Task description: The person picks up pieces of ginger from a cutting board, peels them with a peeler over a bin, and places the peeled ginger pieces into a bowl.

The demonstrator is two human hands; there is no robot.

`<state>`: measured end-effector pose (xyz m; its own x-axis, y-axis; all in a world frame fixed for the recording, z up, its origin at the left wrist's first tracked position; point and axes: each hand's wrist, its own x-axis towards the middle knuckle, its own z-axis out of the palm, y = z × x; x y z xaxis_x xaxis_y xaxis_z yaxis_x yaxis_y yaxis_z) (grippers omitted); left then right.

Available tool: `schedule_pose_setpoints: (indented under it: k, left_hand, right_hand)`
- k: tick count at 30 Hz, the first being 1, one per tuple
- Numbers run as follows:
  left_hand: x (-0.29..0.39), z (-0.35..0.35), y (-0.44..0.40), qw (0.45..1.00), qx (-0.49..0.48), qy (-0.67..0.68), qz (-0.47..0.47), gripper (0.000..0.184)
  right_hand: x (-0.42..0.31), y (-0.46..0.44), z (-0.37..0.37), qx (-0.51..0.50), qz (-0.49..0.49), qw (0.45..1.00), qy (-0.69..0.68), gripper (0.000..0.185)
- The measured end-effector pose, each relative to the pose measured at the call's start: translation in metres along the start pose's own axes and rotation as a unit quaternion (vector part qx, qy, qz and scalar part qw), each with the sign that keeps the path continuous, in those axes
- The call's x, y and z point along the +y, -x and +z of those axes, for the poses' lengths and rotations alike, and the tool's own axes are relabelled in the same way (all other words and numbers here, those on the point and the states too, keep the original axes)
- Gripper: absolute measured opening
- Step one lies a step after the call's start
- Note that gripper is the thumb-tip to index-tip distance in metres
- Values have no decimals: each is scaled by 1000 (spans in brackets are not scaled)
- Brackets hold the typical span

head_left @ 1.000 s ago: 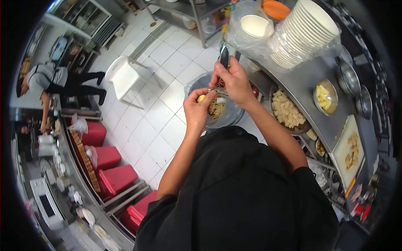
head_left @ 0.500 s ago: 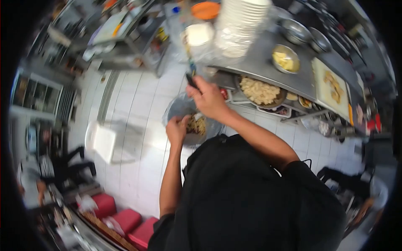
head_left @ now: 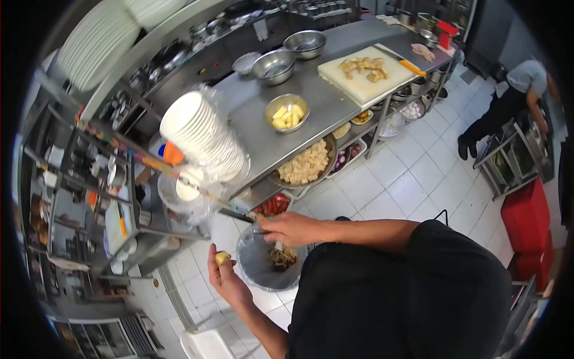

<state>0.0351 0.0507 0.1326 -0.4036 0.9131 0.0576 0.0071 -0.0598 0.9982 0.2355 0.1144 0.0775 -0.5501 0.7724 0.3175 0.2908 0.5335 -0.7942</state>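
My left hand (head_left: 228,283) holds a small yellowish peeled piece (head_left: 222,258) between thumb and fingers, left of the bin. My right hand (head_left: 290,229) is closed around a dark-handled tool (head_left: 235,215), whose far end I cannot make out. Below my right hand stands a round bin (head_left: 251,263) with a clear liner and peelings (head_left: 283,257) inside. On the steel counter, a metal bowl (head_left: 287,113) contains yellow pieces.
Stacked white bowls (head_left: 200,134) in plastic stand at the counter's left end. A cutting board (head_left: 359,75) carries pale pieces and an orange-handled knife (head_left: 412,67). Below is a large pan (head_left: 305,161) of chunks. A white chair (head_left: 206,346) and another person (head_left: 517,96) are farther off.
The view has swung toward the counter. My hands, together over the bin at first, have moved apart; my left hand is now left of the bin with the yellowish piece plainly visible.
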Motion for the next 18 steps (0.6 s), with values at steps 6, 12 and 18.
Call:
schedule_pose_setpoints:
  k: [6,12,18]
  left_hand:
    - [66,136,-26,940,-231,-137,212,38]
    - [6,284,-119,834,-316,-339,300,31]
    - [-58,358,-186,788,-283,-498,225,36]
  right_hand:
    - [11,14,-45,-34,-30,999,4,17]
    - [74,13,-69,-25,-121,991,-46,21]
    - [107,0,-103,-116,-167,977,-70,23]
